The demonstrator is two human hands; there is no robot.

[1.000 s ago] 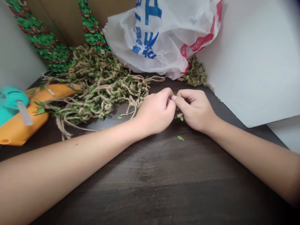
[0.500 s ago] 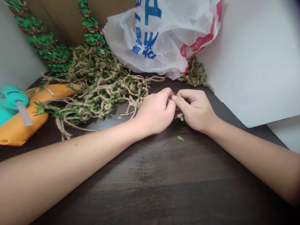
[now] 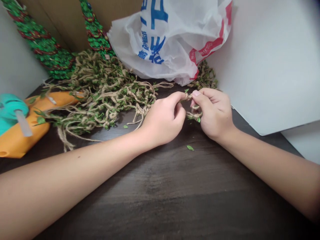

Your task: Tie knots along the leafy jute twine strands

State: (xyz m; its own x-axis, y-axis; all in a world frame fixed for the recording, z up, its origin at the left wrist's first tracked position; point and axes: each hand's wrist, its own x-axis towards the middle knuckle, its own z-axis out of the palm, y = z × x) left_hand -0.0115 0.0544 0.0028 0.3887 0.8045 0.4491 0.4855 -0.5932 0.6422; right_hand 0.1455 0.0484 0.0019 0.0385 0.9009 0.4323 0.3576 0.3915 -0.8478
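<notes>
Between my two hands runs a piece of knotted jute twine (image 3: 188,96) with small green leaves on it. My left hand (image 3: 163,118) is closed around one end, its fingertips partly hidden behind the knuckles. My right hand (image 3: 214,111) pinches the twine between thumb and forefinger, and a lower loop with a leaf hangs beside its palm. Just left of my left hand lies a tangled heap of leafy jute twine (image 3: 110,91), its loose strands reaching close to the wrist. A single fallen leaf (image 3: 190,148) rests on the dark wooden table (image 3: 160,186) below my hands.
An orange glue gun (image 3: 37,131) with a teal part and a glue stick lies at left. Two green tinsel trees (image 3: 50,53) stand behind. A white plastic bag (image 3: 175,40) covers the back middle, more leafy twine (image 3: 206,76) beside it. A white board (image 3: 270,66) stands right.
My right hand has moved slightly right and up, away from my left hand. A stretch of leafy twine now shows between them. The whole view has shifted a little.
</notes>
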